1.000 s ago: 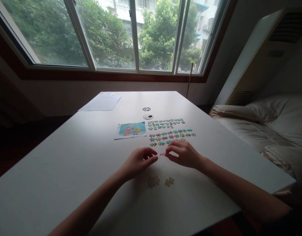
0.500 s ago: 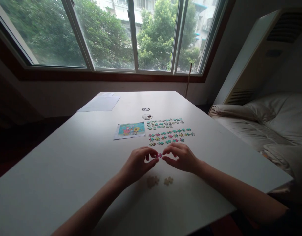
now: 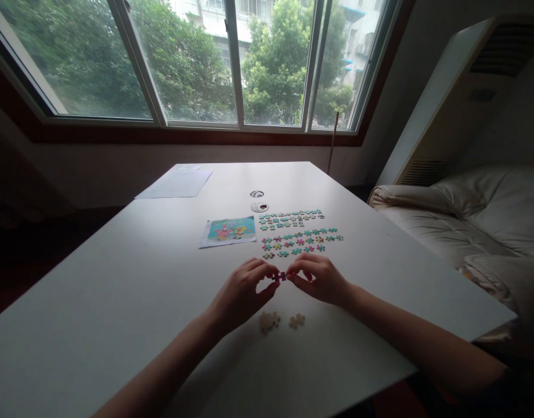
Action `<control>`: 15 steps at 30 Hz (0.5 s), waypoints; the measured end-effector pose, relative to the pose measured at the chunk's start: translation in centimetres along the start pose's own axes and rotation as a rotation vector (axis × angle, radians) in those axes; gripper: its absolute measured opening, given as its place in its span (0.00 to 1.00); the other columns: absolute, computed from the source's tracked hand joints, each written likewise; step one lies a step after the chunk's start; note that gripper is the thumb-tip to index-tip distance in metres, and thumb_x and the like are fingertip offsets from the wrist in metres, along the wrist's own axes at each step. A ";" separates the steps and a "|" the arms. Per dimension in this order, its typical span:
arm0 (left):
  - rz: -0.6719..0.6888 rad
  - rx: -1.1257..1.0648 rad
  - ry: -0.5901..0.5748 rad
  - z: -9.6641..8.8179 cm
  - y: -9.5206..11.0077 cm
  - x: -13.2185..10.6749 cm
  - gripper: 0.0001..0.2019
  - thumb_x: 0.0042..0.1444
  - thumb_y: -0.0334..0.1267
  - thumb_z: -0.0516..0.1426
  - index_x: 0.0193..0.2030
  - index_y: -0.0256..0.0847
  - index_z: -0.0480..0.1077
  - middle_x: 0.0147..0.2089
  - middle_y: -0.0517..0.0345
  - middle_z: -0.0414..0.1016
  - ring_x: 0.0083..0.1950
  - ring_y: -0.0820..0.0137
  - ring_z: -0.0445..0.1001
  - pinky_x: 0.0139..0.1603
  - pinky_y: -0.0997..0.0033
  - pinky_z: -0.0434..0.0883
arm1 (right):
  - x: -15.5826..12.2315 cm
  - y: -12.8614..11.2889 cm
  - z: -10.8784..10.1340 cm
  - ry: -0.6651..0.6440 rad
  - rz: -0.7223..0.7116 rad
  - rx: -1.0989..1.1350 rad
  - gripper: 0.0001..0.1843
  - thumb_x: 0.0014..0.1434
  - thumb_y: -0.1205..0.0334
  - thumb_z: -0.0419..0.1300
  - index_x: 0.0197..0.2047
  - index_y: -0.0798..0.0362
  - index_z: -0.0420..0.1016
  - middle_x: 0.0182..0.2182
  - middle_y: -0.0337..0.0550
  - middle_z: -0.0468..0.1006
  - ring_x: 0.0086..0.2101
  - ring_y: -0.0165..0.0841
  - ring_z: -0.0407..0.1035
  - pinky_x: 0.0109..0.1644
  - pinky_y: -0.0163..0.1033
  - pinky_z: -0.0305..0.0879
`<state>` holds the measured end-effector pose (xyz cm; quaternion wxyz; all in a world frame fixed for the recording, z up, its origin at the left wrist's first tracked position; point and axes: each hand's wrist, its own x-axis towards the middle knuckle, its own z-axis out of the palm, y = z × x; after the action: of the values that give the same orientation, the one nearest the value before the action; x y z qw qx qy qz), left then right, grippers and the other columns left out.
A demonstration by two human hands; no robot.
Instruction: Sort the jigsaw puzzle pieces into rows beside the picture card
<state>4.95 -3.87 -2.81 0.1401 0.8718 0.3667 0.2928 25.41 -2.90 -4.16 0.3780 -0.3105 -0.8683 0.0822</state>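
Observation:
Over the table's near half, my left hand (image 3: 243,290) pinches a dark pink jigsaw puzzle piece (image 3: 280,277) between thumb and fingers. From the opposite side, the thumb and fingertips of my right hand (image 3: 320,280) are closed on it too. Whether this is one piece or two touching cannot be made out. Beyond my hands, several rows of teal, pink and yellow puzzle pieces (image 3: 296,251) lie spread out, with more teal rows (image 3: 284,219) behind them. Closer to me, pale pieces (image 3: 269,321) rest in a small cluster, and another pale group (image 3: 297,321) lies to its right.
A cartoon picture sheet (image 3: 231,230) lies left of the rows. Two round items, one nearer (image 3: 259,207) and one farther (image 3: 257,194), sit behind. Papers (image 3: 175,183) cover the white table's (image 3: 132,278) far left corner. A sofa (image 3: 428,215) stands to the right.
The held piece has turned slightly in my fingers and now looks darker. Both hands stay nearly in place; the rows of pieces have not changed.

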 end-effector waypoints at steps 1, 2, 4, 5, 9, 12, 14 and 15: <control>-0.015 0.001 -0.007 -0.1 -0.1 0.0 0.07 0.54 0.34 0.51 0.40 0.41 0.66 0.36 0.56 0.70 0.36 0.71 0.67 0.37 0.72 0.66 | 0.0 0.1 -0.1 -0.005 -0.003 -0.004 0.05 0.55 0.64 0.55 0.34 0.52 0.71 0.28 0.40 0.74 0.28 0.25 0.67 0.31 0.30 0.63; -0.034 0.003 -0.015 -0.2 -0.2 0.0 0.09 0.54 0.35 0.52 0.43 0.42 0.64 0.38 0.56 0.70 0.35 0.72 0.67 0.36 0.72 0.66 | 0.0 0.2 -0.2 -0.007 -0.006 -0.012 0.05 0.55 0.65 0.55 0.34 0.52 0.71 0.29 0.40 0.74 0.27 0.25 0.66 0.31 0.31 0.63; -0.075 0.007 -0.051 -0.8 -0.6 0.1 0.14 0.53 0.38 0.53 0.48 0.42 0.61 0.42 0.55 0.68 0.34 0.72 0.66 0.34 0.71 0.66 | 0.1 0.7 -0.6 0.015 -0.007 -0.036 0.05 0.55 0.65 0.55 0.33 0.52 0.71 0.29 0.40 0.74 0.26 0.25 0.65 0.31 0.31 0.63; -0.084 0.009 -0.086 -1.2 -0.8 0.1 0.14 0.53 0.39 0.53 0.47 0.42 0.61 0.42 0.55 0.68 0.33 0.72 0.66 0.34 0.71 0.66 | 0.1 1.0 -0.8 0.042 -0.003 -0.050 0.04 0.55 0.65 0.55 0.33 0.52 0.71 0.29 0.40 0.74 0.25 0.24 0.64 0.31 0.31 0.63; -0.110 -0.009 -0.363 -2.6 -1.0 -0.1 0.09 0.52 0.43 0.53 0.38 0.42 0.66 0.33 0.58 0.68 0.32 0.71 0.66 0.33 0.73 0.64 | 0.2 2.5 -2.1 0.181 0.045 -0.102 0.04 0.55 0.64 0.56 0.32 0.52 0.72 0.29 0.40 0.74 0.20 0.23 0.60 0.28 0.31 0.62; -0.184 -0.058 -0.562 -3.0 -0.3 -0.4 0.15 0.46 0.46 0.58 0.41 0.45 0.65 0.34 0.61 0.68 0.34 0.70 0.66 0.33 0.74 0.63 | 0.1 3.4 -2.9 0.252 0.075 -0.129 0.04 0.55 0.64 0.56 0.33 0.52 0.72 0.29 0.40 0.74 0.20 0.23 0.60 0.27 0.31 0.62; -0.215 -0.055 -0.620 -2.8 0.2 -0.5 0.18 0.41 0.45 0.61 0.41 0.46 0.65 0.35 0.62 0.67 0.34 0.70 0.65 0.32 0.74 0.62 | 0.1 3.6 -3.3 0.277 0.084 -0.142 0.04 0.55 0.63 0.56 0.34 0.52 0.72 0.29 0.40 0.73 0.21 0.24 0.61 0.26 0.31 0.62; -0.220 -0.047 -0.629 -2.7 0.4 -0.5 0.19 0.40 0.44 0.62 0.40 0.47 0.65 0.35 0.62 0.67 0.34 0.70 0.65 0.32 0.75 0.62 | 0.0 3.7 -3.4 0.283 0.086 -0.148 0.04 0.55 0.63 0.56 0.34 0.52 0.72 0.29 0.40 0.73 0.21 0.24 0.61 0.26 0.31 0.62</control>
<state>3.23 -4.47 -0.73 0.2973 0.8713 0.3904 0.0007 29.55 -0.26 -3.13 0.4688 -0.3828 -0.7960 -0.0103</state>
